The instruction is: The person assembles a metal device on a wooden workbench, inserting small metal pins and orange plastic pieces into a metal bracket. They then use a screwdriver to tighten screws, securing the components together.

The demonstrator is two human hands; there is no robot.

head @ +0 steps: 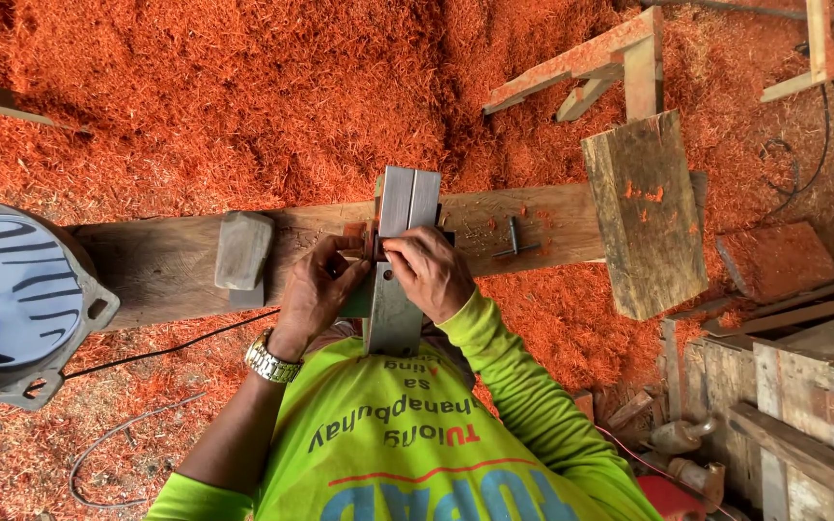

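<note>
A long wooden beam spans red sawdust, with a grey metal plane lying across its middle. Both the left hand and right hand press on the plane, fingers curled closed around a small part at its centre.

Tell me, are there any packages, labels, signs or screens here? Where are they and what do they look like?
No packages, signs or screens show here.
Shirt: bright yellow-green, worn by the person at the bottom middle, printed with dark, red and blue lettering seen upside down.
Nothing else carries lettering: the wooden beam, the gray metal tool under the left hand and right hand, and the blue tub at the left edge are plain.
</note>
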